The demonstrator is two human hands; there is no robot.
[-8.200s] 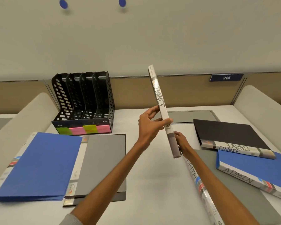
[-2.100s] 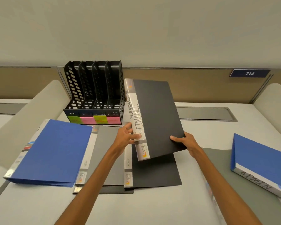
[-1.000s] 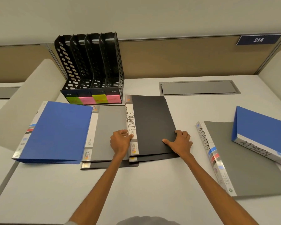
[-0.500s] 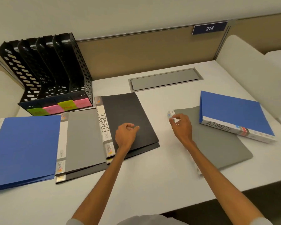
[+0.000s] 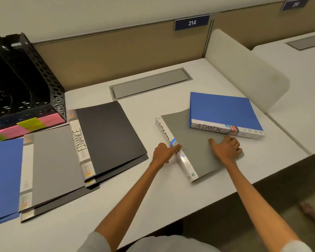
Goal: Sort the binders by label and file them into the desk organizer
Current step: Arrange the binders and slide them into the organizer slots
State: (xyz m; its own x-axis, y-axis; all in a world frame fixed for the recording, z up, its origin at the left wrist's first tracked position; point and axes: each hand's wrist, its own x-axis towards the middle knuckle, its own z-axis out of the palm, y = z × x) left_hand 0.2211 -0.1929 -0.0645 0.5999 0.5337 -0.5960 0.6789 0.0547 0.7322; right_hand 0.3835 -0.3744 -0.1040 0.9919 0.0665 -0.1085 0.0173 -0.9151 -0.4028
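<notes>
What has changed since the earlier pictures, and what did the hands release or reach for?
Both hands laid the black FINANCE binder flat beside the organizer, let go of it and moved right. Now the left hand touches the spine of the grey ADMIN binder, and the right hand rests on its cover. The blue ADMIN binder and the organizer stayed put.
</notes>
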